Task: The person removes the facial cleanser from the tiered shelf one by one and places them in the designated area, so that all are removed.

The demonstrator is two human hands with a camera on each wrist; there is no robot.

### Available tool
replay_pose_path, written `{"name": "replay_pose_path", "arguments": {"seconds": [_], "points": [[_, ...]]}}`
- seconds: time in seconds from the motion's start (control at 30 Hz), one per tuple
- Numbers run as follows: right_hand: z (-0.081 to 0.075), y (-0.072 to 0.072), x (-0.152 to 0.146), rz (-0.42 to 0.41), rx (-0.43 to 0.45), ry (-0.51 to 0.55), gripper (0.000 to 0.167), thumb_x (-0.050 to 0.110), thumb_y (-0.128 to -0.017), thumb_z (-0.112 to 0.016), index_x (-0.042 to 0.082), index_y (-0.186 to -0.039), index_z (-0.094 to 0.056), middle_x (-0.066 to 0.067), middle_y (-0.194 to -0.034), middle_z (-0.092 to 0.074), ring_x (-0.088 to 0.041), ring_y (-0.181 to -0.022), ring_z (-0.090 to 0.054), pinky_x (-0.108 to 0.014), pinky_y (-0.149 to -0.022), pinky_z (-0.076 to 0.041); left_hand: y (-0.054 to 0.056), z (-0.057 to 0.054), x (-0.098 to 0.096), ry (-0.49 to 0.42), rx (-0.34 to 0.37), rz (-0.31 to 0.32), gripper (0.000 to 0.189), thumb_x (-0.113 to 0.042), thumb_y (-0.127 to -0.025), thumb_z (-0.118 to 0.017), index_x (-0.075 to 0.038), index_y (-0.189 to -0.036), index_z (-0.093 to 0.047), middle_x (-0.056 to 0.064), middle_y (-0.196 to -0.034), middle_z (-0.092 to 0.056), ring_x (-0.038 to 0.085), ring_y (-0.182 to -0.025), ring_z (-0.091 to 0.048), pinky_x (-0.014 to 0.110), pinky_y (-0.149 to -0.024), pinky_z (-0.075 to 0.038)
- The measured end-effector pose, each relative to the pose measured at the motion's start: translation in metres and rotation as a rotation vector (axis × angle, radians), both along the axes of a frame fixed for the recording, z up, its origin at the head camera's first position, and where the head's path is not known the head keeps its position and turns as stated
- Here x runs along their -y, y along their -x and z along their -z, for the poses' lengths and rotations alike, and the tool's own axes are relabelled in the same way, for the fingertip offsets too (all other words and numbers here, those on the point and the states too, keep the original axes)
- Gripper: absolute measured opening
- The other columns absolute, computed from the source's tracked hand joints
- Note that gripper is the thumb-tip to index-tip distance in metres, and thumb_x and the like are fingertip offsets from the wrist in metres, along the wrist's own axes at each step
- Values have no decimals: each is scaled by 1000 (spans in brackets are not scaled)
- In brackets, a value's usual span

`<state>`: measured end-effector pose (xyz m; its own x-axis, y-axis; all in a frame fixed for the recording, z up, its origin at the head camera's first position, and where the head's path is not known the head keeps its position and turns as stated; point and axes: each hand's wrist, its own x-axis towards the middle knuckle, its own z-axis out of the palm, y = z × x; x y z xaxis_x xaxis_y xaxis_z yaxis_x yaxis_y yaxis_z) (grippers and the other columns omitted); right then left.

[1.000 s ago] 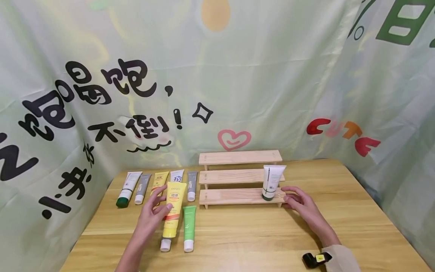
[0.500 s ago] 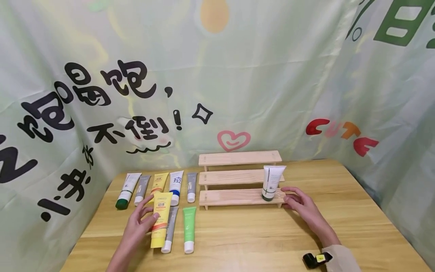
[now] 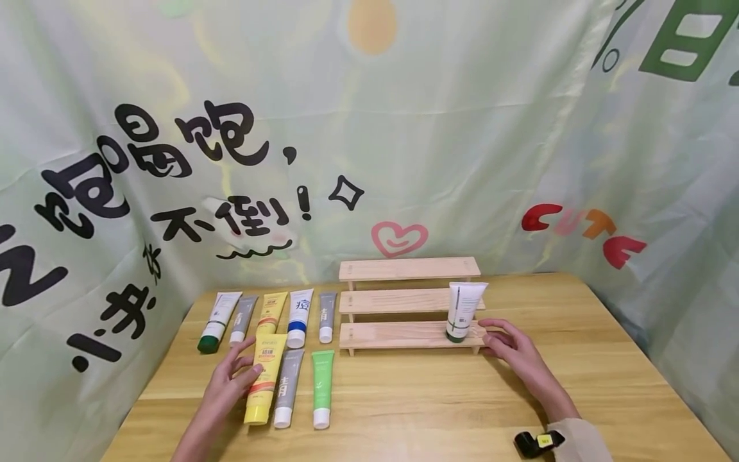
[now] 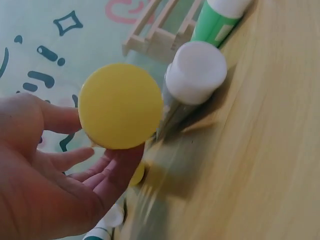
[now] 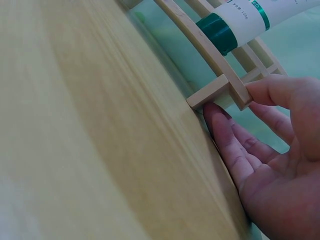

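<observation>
My left hand (image 3: pixel 229 378) grips a yellow squeeze tube (image 3: pixel 265 375) by its side, thumb on one face. The tube's round yellow cap (image 4: pixel 121 106) faces the camera in the left wrist view, close over the table, left of a grey tube (image 3: pixel 288 388) with a white cap. At the right, my right hand (image 3: pixel 516 350) holds the end of the lowest board of a three-step wooden rack (image 3: pixel 398 333), thumb and fingers about its corner (image 5: pixel 242 95). On that board a white tube (image 3: pixel 465 308) stands upright on its dark green cap (image 5: pixel 218 34).
A green tube (image 3: pixel 322 388) lies right of the grey one. Behind lies a row: a white tube with green cap (image 3: pixel 219 321), a grey tube (image 3: pixel 243 317), another yellow tube (image 3: pixel 271 311), a white-and-blue tube (image 3: pixel 299 317) and a small grey tube (image 3: pixel 326 316). A printed curtain (image 3: pixel 462 160) hangs behind.
My left hand has moved the yellow tube left and down toward the table, from in front of the grey tube to beside it. The right hand stays at the rack.
</observation>
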<state>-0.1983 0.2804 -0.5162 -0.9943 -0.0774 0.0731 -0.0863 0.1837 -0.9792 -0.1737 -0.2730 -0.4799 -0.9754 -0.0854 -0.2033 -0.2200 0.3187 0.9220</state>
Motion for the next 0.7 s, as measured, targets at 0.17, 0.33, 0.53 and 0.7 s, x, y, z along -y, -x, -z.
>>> {"name": "replay_pose_path", "arguments": {"seconds": [0.17, 0.33, 0.53, 0.7], "points": [[0, 0, 1, -3, -10, -6, 44, 19, -107, -57, -6, -142, -49, -32, -138, -51, -4, -106, -64, -27, -88, -58, -2, 2, 7, 61, 22, 41, 65, -13, -101, -63, -11, -159, -32, 27, -135, -48, 30, -108, -60, 37, -81, -55], [0, -1, 0, 1, -16, -9, 43, 17, -107, -56, -7, -141, -48, -30, -131, -56, -5, -103, -66, -27, -87, -58, -1, 5, 11, 142, 34, 61, 66, -11, -99, -64, -7, -157, -33, 26, -129, -52, 29, -103, -58, 36, -78, -53], [0, 0, 1, 3, -5, -2, 43, 18, -107, -57, -6, -142, -49, -29, -134, -54, -5, -104, -65, -27, -87, -58, 0, 5, 17, 249, 35, 84, 67, -10, -97, -65, -4, -156, -33, 23, -121, -55, 29, -99, -55, 35, -78, -48], [-1, 0, 1, 4, -6, -7, 43, 18, -107, -57, -6, -142, -49, -31, -135, -54, -5, -104, -65, -27, -87, -58, 0, 3, 20, 316, 37, 117, 66, -12, -98, -65, -2, -155, -34, 21, -118, -56, 30, -102, -54, 40, -82, -47]]}}
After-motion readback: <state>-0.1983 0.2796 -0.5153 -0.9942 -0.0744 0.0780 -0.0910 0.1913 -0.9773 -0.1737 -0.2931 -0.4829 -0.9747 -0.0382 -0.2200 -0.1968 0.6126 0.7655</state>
